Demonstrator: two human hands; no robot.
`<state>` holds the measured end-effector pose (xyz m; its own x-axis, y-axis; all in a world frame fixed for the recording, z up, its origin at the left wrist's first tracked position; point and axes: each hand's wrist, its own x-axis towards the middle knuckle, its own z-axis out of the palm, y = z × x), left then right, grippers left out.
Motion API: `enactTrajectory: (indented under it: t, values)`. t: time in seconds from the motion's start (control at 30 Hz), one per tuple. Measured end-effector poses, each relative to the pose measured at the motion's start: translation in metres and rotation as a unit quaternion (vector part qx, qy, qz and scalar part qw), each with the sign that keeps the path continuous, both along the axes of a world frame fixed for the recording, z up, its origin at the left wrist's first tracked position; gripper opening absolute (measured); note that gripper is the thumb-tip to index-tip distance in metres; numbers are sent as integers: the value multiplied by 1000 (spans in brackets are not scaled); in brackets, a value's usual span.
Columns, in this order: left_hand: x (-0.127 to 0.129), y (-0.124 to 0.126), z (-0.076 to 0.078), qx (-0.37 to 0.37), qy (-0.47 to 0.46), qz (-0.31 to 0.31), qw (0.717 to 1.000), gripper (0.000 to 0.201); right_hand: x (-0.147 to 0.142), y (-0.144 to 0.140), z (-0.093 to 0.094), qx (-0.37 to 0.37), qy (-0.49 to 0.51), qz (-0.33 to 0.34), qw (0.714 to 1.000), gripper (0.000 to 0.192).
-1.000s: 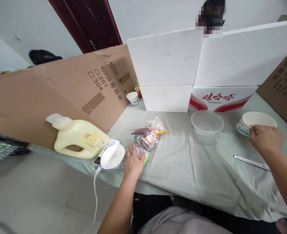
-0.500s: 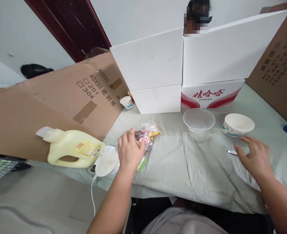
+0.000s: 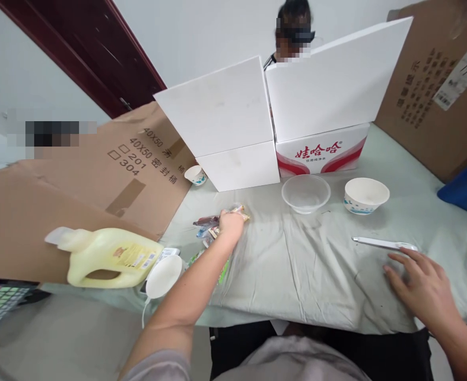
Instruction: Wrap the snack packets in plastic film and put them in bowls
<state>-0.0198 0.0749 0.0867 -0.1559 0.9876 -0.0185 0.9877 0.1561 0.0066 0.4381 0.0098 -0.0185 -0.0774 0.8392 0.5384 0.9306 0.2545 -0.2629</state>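
— While the left hand (image 3: 230, 225) lies over the snack packets (image 3: 212, 225) near the table's left end, fingers curled down on them, how many bowls do you count?

— Four: three paper bowls, one by the yellow jug (image 3: 106, 257), one by the white boxes (image 3: 237, 132), one at the right (image 3: 366, 194), plus one clear bowl (image 3: 305, 193).

— And the right hand (image 3: 420, 286)?

— Flat on the cloth (image 3: 316, 275), fingers spread, holding nothing, just beside one white utensil (image 3: 384, 244).

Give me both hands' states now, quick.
Left hand: closed on small snack packets in clear bags.
Right hand: open, flat on pale green tablecloth.
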Motion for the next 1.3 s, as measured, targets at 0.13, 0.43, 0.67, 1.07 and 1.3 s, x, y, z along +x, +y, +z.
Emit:
enactTrajectory:
  t: [0.13, 0.43, 0.67, 1.07, 1.3]
  values:
    - [-12, -4, 20, -13, 81, -10, 997, 16, -2, 2, -5, -2, -12, 0, 1000, 34]
    - [14, -25, 43, 90, 108, -109, 984, 28, -16, 10, -8, -17, -12, 24, 999, 38]
    - [107, -73, -26, 133, -3, -326, 936, 20, -33, 14, 6, -82, -86, -54, 991, 42]
    - [136, -83, -48, 91, -121, -322, 935, 73, -90, 6, 32, -193, -114, 67, 972, 27]
    - [137, -88, -51, 80, -95, -342, 932, 74, -127, -12, 39, -217, -65, 123, 966, 31]
